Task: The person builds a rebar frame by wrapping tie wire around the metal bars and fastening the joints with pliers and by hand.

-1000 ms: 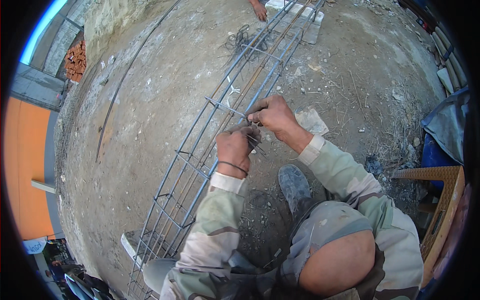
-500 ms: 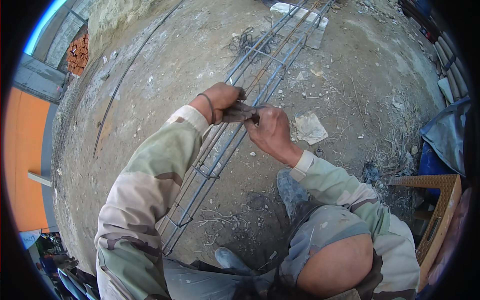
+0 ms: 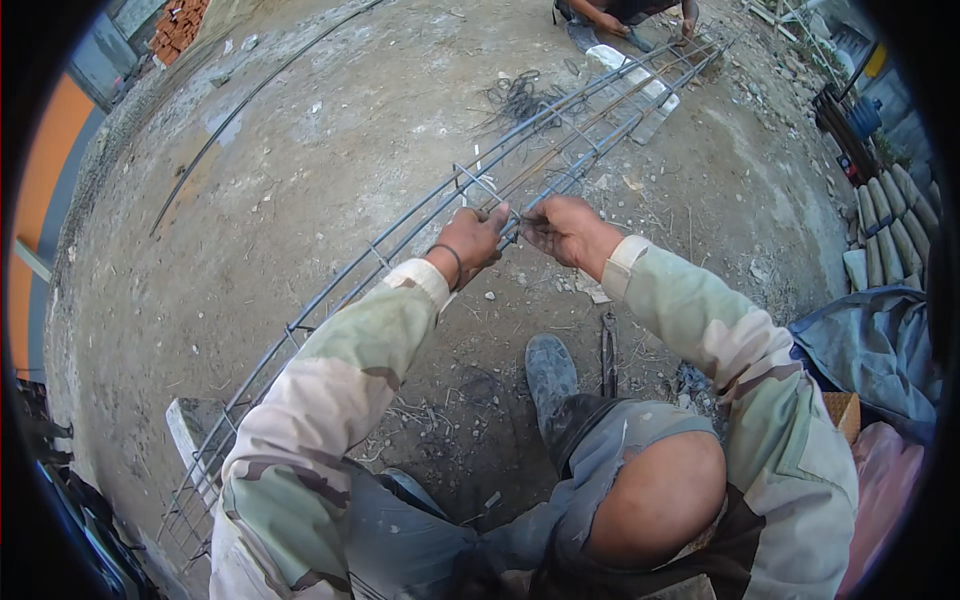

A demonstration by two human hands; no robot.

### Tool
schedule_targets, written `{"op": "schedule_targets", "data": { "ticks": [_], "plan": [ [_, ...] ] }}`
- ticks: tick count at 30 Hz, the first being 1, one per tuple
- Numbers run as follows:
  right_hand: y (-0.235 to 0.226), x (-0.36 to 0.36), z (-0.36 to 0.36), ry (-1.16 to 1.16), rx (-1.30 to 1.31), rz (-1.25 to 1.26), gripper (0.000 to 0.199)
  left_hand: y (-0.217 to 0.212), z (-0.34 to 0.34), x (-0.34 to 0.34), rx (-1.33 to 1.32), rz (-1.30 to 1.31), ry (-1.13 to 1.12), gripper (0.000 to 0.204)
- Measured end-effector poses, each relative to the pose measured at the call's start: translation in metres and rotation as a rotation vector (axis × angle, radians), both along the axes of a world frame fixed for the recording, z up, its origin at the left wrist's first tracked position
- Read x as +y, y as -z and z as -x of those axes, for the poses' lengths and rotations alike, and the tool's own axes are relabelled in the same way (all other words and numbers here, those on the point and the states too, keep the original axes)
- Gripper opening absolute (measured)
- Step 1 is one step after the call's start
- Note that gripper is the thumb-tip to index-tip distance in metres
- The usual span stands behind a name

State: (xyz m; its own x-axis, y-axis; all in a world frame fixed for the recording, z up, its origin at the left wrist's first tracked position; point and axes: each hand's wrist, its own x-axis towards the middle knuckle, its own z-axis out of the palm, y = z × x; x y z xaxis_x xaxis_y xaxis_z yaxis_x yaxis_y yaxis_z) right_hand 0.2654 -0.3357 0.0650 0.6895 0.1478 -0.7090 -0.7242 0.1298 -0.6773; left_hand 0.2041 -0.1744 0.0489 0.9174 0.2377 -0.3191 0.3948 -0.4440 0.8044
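A long rebar cage (image 3: 378, 262) of bluish steel bars with cross stirrups slants from the lower left to the upper right. My left hand (image 3: 470, 243), a dark band at its wrist, is closed against the cage beside a stirrup, thumb up. Facing it, my right hand (image 3: 568, 235) pinches at the same joint on the near bar. Whatever sits between the fingertips is too small and hidden to name. Below my right hand, a pair of dark long-handled pincers (image 3: 608, 355) lies on the dirt near my boot (image 3: 550, 375).
Pale blocks (image 3: 655, 98) (image 3: 193, 440) support the cage at both ends. A co-worker's hand (image 3: 607, 24) shows beyond the far end. Tangled wire (image 3: 522, 100) and a long loose bar (image 3: 240, 115) lie on the ground. Stacked sacks (image 3: 890, 225) and a blue-grey tarp (image 3: 870, 340) stand at the right.
The view has shifted, bringing the cage's far end and the co-worker into sight. My hands, pressed together before, are now slightly apart at a stirrup joint. The pincers now show on the ground.
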Motion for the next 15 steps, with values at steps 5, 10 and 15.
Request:
{"op": "schedule_targets", "data": {
  "ticks": [5,10,15],
  "plan": [
    [-0.006,-0.020,0.052,-0.150,-0.343,0.156,0.012,0.001,-0.041,0.001,0.192,0.586,0.007,0.044],
    [-0.008,-0.034,0.049,-0.619,-1.897,1.081,0.019,0.013,-0.042,0.008,0.225,0.819,0.035,0.036],
    [-0.005,-0.030,0.017,-0.872,-1.975,1.016,0.020,0.019,-0.041,0.014,0.160,0.866,0.073,0.034]
  ]
}}
